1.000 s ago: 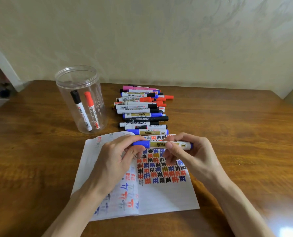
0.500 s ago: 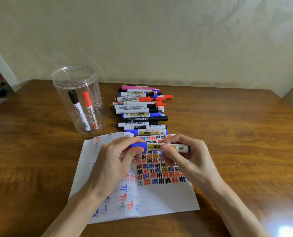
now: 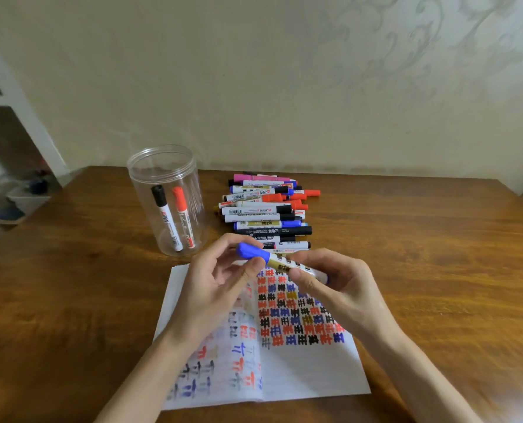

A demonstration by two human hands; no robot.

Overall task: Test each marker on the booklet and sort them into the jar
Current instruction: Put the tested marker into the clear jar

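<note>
Both my hands hold a blue-capped marker [image 3: 272, 258] above the open booklet [image 3: 302, 370]. My left hand [image 3: 217, 288] pinches the blue cap end between thumb and fingers. My right hand [image 3: 336, 285] grips the white and gold barrel. The marker lies tilted, cap end up and to the left, and the cap is on. The booklet's right page is covered with red, blue, black and gold test marks. A clear plastic jar [image 3: 165, 166] stands to the left behind the booklet with a black-capped marker [image 3: 165, 215] and a red-capped marker [image 3: 183, 215] leaning inside.
A row of several loose markers [image 3: 266, 209] lies on the wooden table [image 3: 421, 254] behind the booklet, right of the jar. A pale wall runs along the table's far edge. A white door frame and dim floor items show at far left.
The view has tilted upward. Both hands have lifted the marker slightly and tilted its cap end up to the left. The left hand's fingers have loosened around the cap.
</note>
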